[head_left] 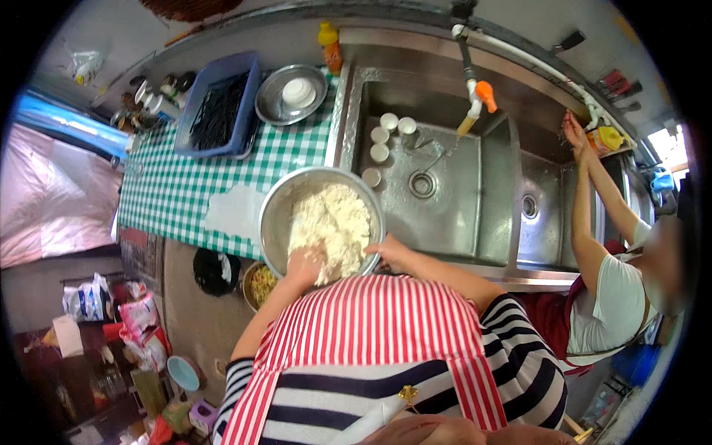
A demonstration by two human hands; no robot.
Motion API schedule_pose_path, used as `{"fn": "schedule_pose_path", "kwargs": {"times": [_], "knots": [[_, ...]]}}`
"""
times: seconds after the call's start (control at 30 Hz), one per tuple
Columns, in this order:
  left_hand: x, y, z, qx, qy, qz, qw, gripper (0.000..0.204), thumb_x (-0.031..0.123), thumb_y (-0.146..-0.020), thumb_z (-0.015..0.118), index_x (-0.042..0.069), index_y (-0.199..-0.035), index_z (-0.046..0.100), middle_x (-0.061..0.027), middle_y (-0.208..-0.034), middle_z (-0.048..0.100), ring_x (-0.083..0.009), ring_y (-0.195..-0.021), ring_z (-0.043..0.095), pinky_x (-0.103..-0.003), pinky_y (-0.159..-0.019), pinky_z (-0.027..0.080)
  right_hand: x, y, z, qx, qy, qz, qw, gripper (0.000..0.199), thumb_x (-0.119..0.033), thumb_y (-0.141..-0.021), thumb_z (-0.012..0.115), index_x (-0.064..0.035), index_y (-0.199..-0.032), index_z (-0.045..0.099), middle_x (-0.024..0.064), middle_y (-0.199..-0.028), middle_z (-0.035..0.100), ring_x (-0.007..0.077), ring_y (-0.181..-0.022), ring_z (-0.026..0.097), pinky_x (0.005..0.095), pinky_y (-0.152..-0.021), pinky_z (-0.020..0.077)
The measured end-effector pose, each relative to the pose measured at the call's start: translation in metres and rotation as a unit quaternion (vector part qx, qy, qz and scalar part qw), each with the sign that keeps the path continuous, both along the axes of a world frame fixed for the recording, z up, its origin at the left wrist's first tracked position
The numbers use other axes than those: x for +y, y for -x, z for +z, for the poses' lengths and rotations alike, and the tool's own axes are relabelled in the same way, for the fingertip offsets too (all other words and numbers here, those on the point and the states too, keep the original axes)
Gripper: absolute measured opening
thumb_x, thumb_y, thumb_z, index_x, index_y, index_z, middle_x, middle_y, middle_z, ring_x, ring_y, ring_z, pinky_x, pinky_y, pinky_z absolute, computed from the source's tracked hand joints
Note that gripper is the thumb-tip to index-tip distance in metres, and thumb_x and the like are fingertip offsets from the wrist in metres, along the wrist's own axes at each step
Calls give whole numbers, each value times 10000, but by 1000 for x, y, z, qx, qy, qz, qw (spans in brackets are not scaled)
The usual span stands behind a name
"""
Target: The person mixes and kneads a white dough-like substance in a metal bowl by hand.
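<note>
Red-and-white striped apron cloth point(371, 326) fills the near foreground, worn over a dark striped top, and just beyond its upper hem stands the big steel bowl point(276, 204) that serves as landmark here. That bowl sits at the counter's front edge, half on the green checked tablecloth point(170, 185) and hard against the left wall of the steel sink point(445, 200). Crumbly white dough point(334, 222) heaps inside the bowl. At the bowl's near rim the left hand point(305, 265) is pushed down into the dough, fingers buried, so whether they are clenched or loose cannot be told. On the bowl's right rim rests the right hand point(389, 251), its fingers curled over the metal edge, grasping it. Behind the bowl, in the sink basin, stand several small white cups point(380, 135). Further back from the bowl, left of the sink, lie a blue tray point(216, 107) and a round steel plate point(291, 95). Well to the bowl's right, another person's hand point(575, 135) reaches up to the wall.
</note>
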State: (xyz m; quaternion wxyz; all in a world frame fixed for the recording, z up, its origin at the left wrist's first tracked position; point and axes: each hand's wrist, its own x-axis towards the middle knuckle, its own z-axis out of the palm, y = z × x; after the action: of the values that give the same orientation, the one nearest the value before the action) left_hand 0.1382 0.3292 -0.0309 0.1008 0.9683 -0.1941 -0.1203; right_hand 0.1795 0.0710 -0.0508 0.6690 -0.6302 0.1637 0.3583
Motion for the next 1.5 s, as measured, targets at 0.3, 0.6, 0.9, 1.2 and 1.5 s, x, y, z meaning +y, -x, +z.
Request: {"fn": "schedule_pose_path", "kwargs": {"times": [0.3, 0.6, 0.9, 1.2, 1.5], "knots": [[-79, -48, -18, 2, 25, -101, 995, 443, 293, -795, 525, 106, -1195, 493, -150, -872, 627, -317, -821, 587, -400, -713, 481, -93, -39, 14, 14, 26, -74, 997, 286, -87, -630, 626, 42, -874, 552, 85, -626, 556, 168, -440, 522, 270, -332, 365], [-226, -171, 33, 37, -11, -155, 987, 256, 281, -796, 509, 93, -947, 595, -114, -860, 631, -288, -818, 597, -383, -725, 475, -229, -139, 42, -30, 85, -111, 990, 364, -89, -609, 599, 22, -946, 515, 86, -663, 534, 171, -470, 498, 291, -342, 334], [-249, -179, 59, 40, 41, -94, 994, 230, 178, -715, 560, 48, -893, 626, -155, -848, 622, -319, -827, 583, -426, -728, 467, -257, -141, 50, -6, 39, -149, 988, 383, -113, -620, 620, 12, -964, 509, 82, -708, 543, 165, -547, 509, 289, -380, 339], [-269, -139, 65, 104, 66, -117, 985, 223, 223, -719, 573, 68, -863, 644, -180, -797, 626, -334, -785, 604, -443, -692, 475, -267, -88, 56, 23, 20, -156, 987, 335, -65, -609, 602, 32, -918, 517, 82, -692, 534, 168, -504, 497, 287, -357, 311], [-218, -136, 54, 22, 48, -101, 994, 277, 250, -751, 561, 68, -951, 619, -152, -803, 627, -320, -772, 595, -409, -677, 476, -239, -108, 50, -9, 60, -154, 986, 367, -52, -583, 590, 38, -935, 543, 96, -740, 576, 184, -538, 520, 286, -394, 341]]}}
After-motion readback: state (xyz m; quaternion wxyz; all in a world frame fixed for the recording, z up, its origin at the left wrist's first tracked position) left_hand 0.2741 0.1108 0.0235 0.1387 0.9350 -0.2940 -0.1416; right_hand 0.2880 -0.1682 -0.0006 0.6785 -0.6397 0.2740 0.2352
